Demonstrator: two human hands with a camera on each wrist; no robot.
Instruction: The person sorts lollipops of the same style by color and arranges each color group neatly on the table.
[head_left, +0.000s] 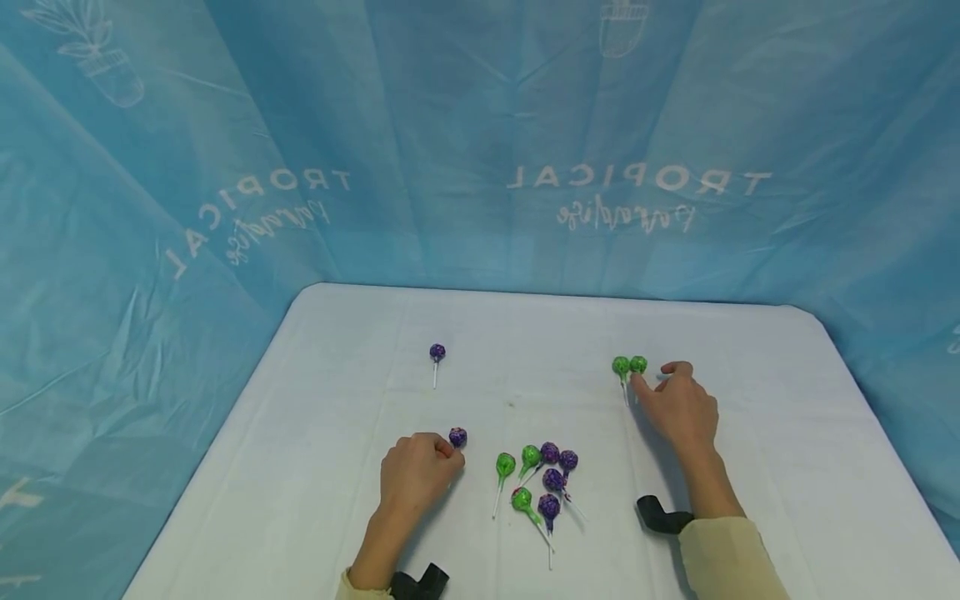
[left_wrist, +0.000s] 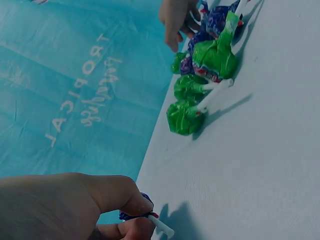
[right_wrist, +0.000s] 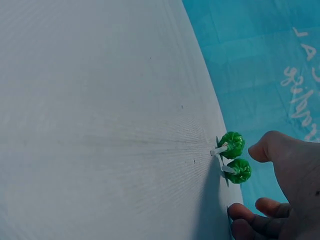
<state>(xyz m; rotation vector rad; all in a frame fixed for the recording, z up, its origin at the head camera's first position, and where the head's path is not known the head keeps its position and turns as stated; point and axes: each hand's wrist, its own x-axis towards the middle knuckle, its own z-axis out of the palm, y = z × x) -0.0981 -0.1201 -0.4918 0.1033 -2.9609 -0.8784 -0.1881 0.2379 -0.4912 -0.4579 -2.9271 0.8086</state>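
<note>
My left hand (head_left: 420,471) pinches a purple-wrapped lollipop (head_left: 457,437) between thumb and fingers; its white stick pokes out past the fingertips in the left wrist view. Toward the back right, my right hand (head_left: 681,407) is beside two green lollipops (head_left: 620,367) lying side by side. In the right wrist view the thumb stands apart from the other fingers, with nothing between them, and both green lollipops (right_wrist: 232,145) lie just beyond the thumb tip. Between my hands is a loose group of green lollipops (head_left: 506,465) and purple lollipops (head_left: 549,507).
A single purple lollipop (head_left: 437,352) lies at the back left of the white-covered table (head_left: 315,367). Blue printed curtains (head_left: 465,150) hang behind and beside the table. A black wrist mount (head_left: 662,515) sits at my right wrist, another black mount (head_left: 420,583) at my left.
</note>
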